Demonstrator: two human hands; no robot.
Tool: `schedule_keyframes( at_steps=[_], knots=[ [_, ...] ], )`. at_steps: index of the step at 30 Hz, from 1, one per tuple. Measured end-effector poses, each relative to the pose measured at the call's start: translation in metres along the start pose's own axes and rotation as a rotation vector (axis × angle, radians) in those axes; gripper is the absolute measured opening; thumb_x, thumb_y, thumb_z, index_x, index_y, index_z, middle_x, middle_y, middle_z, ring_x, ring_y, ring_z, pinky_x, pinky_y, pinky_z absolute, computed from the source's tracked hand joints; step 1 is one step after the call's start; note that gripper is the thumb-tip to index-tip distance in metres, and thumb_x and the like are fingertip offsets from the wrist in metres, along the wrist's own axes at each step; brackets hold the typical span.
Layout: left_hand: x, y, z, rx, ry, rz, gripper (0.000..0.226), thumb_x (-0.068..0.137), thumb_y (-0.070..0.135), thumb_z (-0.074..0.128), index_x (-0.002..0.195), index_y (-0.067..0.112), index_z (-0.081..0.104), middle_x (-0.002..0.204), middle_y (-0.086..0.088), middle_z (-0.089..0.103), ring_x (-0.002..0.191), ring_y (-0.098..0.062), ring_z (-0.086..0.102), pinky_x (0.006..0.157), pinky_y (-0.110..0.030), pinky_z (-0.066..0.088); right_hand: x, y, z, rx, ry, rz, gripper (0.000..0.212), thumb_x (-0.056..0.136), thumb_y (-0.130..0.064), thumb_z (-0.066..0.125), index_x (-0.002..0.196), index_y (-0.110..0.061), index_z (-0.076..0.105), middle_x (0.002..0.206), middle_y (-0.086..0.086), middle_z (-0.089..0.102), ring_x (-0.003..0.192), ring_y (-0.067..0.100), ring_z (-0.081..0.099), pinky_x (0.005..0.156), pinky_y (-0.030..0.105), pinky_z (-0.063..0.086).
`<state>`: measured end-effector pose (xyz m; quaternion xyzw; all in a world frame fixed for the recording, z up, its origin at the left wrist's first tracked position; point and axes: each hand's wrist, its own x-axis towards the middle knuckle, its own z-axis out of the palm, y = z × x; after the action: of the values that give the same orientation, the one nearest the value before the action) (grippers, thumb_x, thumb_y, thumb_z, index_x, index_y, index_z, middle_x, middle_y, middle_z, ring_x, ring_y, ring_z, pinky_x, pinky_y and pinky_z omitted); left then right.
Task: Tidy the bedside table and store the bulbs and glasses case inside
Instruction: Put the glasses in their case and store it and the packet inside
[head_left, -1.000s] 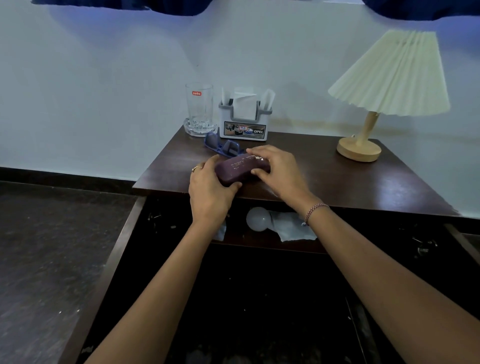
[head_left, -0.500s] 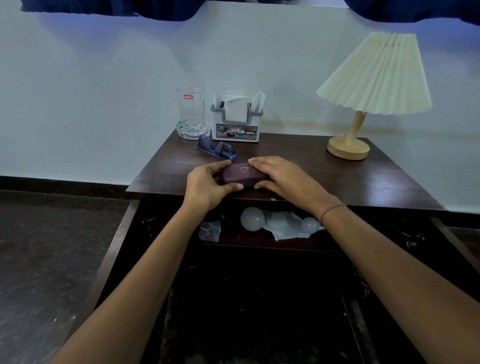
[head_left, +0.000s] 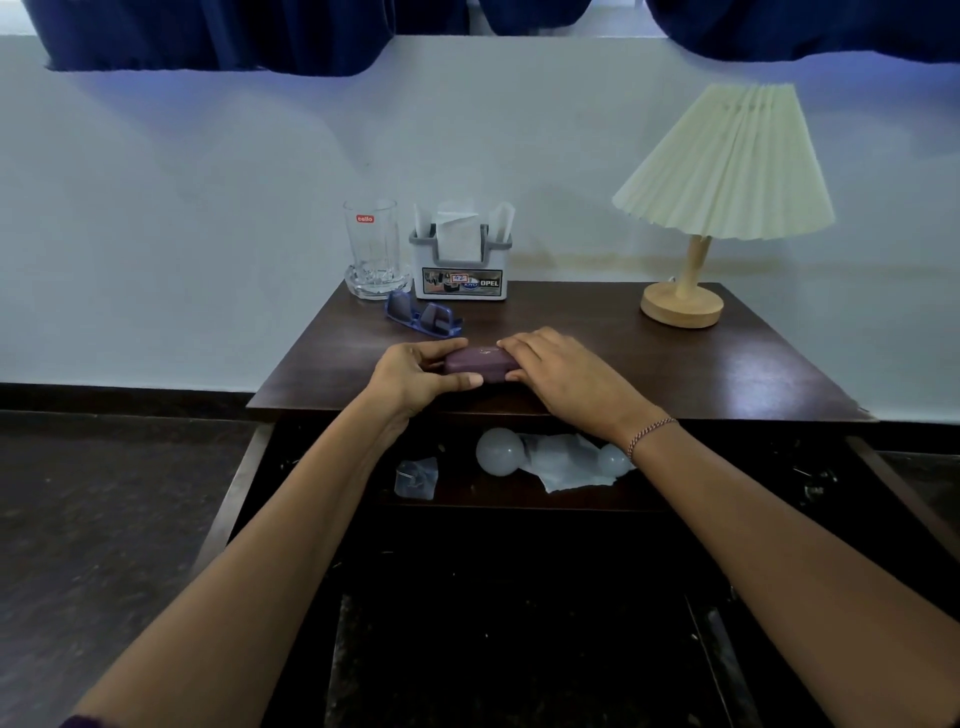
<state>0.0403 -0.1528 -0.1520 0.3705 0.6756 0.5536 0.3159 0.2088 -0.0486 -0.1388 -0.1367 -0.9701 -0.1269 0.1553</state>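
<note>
Near table edge, left hand and right hand pinch the crosswise glasses case.

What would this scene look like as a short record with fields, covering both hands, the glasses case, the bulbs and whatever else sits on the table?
left hand: grips the left end of the glasses case
right hand: holds its right end
glasses case: purple, closed, at the front of the bedside table top, not yet inside
bulbs: large bulb and small bulb on the shelf inside, by white wrapping
back of top: glass, napkin holder, blue sunglasses, lamp
</note>
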Motion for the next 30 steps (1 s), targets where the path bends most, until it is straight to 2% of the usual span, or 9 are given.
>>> schedule_keyframes(
  at_steps=[2, 7, 10, 14, 17, 19, 23, 26, 30],
  knots=[
    [0.001, 0.002, 0.0, -0.054, -0.027, -0.011, 0.06, 0.064, 0.002, 0.079, 0.121, 0.008, 0.061, 0.12, -0.016, 0.065, 0.107, -0.018, 0.059, 0.104, -0.029, 0.042, 0.002, 0.001, -0.001, 0.017, 0.024, -0.007, 0.041, 0.1, -0.029, 0.034, 0.13, -0.005, 0.044, 0.13, 0.012, 0.055, 0.112, 0.026, 0.052, 0.094, 0.039, 0.044],
    [0.002, 0.004, -0.003, -0.114, -0.06, -0.042, 0.059, 0.067, -0.003, 0.076, 0.122, 0.009, 0.06, 0.121, -0.015, 0.063, 0.115, -0.023, 0.058, 0.108, -0.033, 0.039, 0.003, 0.002, -0.001, 0.044, 0.053, -0.006, 0.037, 0.1, -0.027, 0.035, 0.127, -0.005, 0.047, 0.122, 0.013, 0.06, 0.106, 0.027, 0.055, 0.09, 0.04, 0.045],
    [-0.001, 0.003, -0.004, -0.142, -0.103, -0.014, 0.07, 0.063, -0.015, 0.072, 0.127, 0.009, 0.056, 0.114, -0.009, 0.066, 0.11, -0.018, 0.06, 0.105, -0.031, 0.042, 0.007, 0.007, -0.008, 0.087, 0.096, 0.031, 0.036, 0.1, -0.027, 0.035, 0.124, -0.006, 0.051, 0.116, 0.014, 0.063, 0.104, 0.028, 0.058, 0.086, 0.041, 0.048],
    [-0.007, 0.001, -0.005, -0.087, -0.141, 0.07, 0.079, 0.062, -0.013, 0.075, 0.132, 0.015, 0.052, 0.107, -0.003, 0.069, 0.096, -0.005, 0.066, 0.099, -0.025, 0.047, 0.014, 0.018, -0.012, 0.179, 0.111, 0.103, 0.033, 0.1, -0.032, 0.033, 0.118, -0.012, 0.053, 0.111, 0.007, 0.067, 0.098, 0.025, 0.063, 0.073, 0.036, 0.048],
    [-0.007, 0.001, -0.005, -0.058, -0.137, 0.086, 0.099, 0.062, -0.01, 0.077, 0.143, 0.025, 0.033, 0.107, -0.006, 0.069, 0.103, -0.012, 0.062, 0.098, -0.026, 0.044, 0.021, 0.03, -0.012, 0.259, 0.083, 0.187, 0.027, 0.1, -0.033, 0.033, 0.115, -0.016, 0.048, 0.102, 0.007, 0.069, 0.087, 0.029, 0.064, 0.065, 0.031, 0.039],
    [-0.006, 0.001, -0.006, -0.049, -0.158, 0.093, 0.104, 0.061, -0.009, 0.078, 0.145, 0.029, 0.029, 0.107, -0.007, 0.07, 0.103, -0.014, 0.063, 0.095, -0.025, 0.044, 0.026, 0.036, -0.012, 0.389, 0.037, 0.232, 0.022, 0.099, -0.029, 0.037, 0.114, -0.014, 0.045, 0.102, 0.01, 0.068, 0.087, 0.029, 0.063, 0.068, 0.031, 0.041],
    [-0.006, 0.001, -0.007, -0.046, -0.17, 0.083, 0.092, 0.062, -0.009, 0.078, 0.14, 0.022, 0.041, 0.109, -0.007, 0.069, 0.096, -0.009, 0.064, 0.094, -0.023, 0.046, 0.045, 0.042, -0.014, 0.583, -0.083, 0.305, 0.024, 0.098, -0.026, 0.042, 0.112, -0.011, 0.053, 0.104, 0.005, 0.062, 0.092, 0.019, 0.057, 0.08, 0.031, 0.044],
    [-0.006, 0.001, -0.006, -0.026, -0.172, 0.089, 0.083, 0.063, -0.011, 0.076, 0.137, 0.012, 0.045, 0.109, -0.002, 0.067, 0.094, -0.003, 0.062, 0.08, -0.009, 0.05, 0.066, 0.036, -0.021, 0.625, -0.095, 0.293, 0.033, 0.098, -0.032, 0.041, 0.113, -0.014, 0.065, 0.116, 0.005, 0.066, 0.105, 0.016, 0.059, 0.083, 0.023, 0.04],
    [-0.006, 0.003, -0.006, -0.01, -0.175, 0.099, 0.08, 0.066, -0.012, 0.074, 0.137, 0.005, 0.043, 0.11, -0.005, 0.065, 0.091, -0.004, 0.062, 0.077, -0.007, 0.051, 0.103, 0.012, -0.026, 0.531, -0.206, 0.231, 0.034, 0.098, -0.034, 0.042, 0.112, -0.015, 0.067, 0.124, 0.008, 0.064, 0.113, 0.023, 0.057, 0.09, 0.029, 0.041]
  ],
)
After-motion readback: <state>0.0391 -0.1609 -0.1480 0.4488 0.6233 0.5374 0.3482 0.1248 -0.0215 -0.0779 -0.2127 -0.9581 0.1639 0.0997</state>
